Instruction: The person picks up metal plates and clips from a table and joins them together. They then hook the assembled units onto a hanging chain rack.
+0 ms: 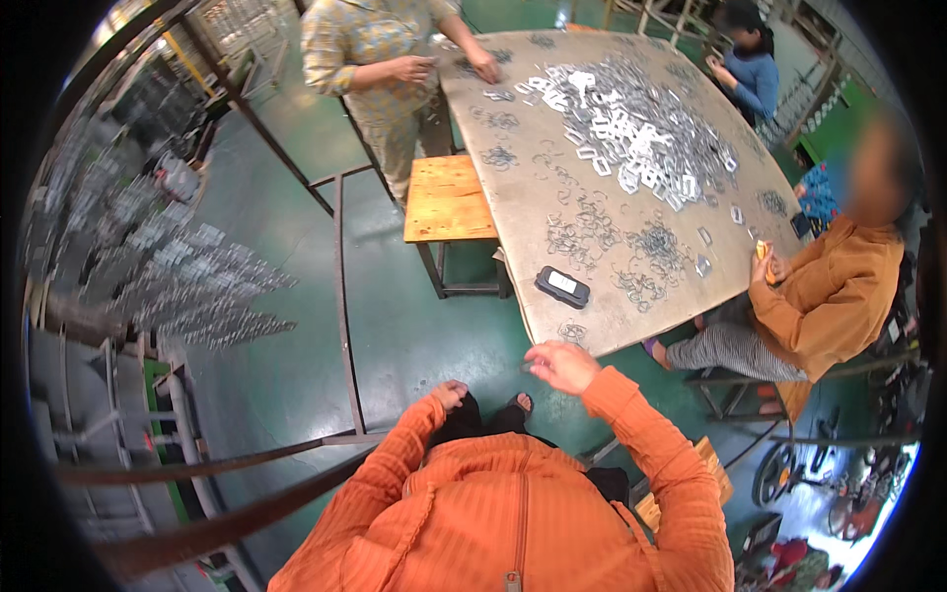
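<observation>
Wire rings (572,333) at the table's (533,197) near edge, just beyond the right hand (560,365), fingers loosely curled, pinching nothing visible. Left hand (451,395) closed in a loose fist by the knee, contents impossible to tell. Open green floor (414,326) left of the table. One wooden stool (449,197) at the left edge. One black case (562,286) with a white label near the near edge.

Table top (533,212) is worn grey-beige, strewn with silver metal clips (631,123) and dull grey wire rings (582,237); a black case (562,286) with a pale label lies near its edge. Floor (296,355) is dark green, stool (449,197) light yellow-brown wood. The wearer's ribbed sleeves (641,434) are orange; one co-worker's shirt (360,44) is yellow-grey check, another's top (760,79) blue.
</observation>
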Motion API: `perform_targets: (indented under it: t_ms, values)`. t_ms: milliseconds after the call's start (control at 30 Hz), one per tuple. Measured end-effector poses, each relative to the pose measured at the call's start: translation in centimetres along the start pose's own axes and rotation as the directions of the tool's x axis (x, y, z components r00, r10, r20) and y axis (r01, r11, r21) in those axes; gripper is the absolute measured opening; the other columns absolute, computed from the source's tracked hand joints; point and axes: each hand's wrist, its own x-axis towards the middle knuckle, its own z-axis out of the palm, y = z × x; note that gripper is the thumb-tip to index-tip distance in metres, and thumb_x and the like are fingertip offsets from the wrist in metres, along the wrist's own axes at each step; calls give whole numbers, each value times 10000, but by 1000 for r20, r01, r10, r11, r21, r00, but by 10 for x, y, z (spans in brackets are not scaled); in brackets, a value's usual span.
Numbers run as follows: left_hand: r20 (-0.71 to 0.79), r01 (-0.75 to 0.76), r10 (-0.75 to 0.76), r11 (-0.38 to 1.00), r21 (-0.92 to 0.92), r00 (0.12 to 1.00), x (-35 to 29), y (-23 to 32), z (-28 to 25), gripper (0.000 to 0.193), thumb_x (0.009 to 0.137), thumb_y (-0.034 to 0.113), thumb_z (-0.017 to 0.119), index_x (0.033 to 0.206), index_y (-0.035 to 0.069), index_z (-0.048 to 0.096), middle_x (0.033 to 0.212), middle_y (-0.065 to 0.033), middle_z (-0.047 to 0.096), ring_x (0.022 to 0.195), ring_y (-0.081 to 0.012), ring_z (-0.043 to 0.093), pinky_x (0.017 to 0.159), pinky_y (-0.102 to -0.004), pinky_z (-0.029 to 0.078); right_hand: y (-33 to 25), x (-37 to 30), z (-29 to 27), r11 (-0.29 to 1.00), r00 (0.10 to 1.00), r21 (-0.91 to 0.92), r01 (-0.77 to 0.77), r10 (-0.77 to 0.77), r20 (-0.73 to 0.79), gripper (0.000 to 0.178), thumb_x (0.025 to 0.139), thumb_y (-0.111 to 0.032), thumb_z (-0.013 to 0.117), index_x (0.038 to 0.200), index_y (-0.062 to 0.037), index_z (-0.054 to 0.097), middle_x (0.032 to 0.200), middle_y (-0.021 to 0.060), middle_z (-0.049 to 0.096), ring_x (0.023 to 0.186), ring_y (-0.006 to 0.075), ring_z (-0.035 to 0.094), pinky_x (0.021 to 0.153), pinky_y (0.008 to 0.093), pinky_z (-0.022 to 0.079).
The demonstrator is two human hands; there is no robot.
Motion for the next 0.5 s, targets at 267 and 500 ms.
perform_targets:
  t_ms: [267,500]
  values:
    - [-74,101,-120,970,-221,990,159,106,-145,572,822,533,536,1191,99,486,1129,-101,551,993,-287,546,758,-513,448,22,6,-19,766,890,569,-297,438,-124,237,841,-173,573,1031,-30,582,902,117,640,816,229,634,744,321,491]
    - [-733,-127,-172,934,-333,658,254,216,-223,729,786,472,636,1265,-15,381,1163,-178,523,992,-288,543,843,-413,448,-23,21,-4,316,616,910,-268,782,-90,188,879,-67,550,1046,16,572,892,79,642,827,126,617,739,249,489]
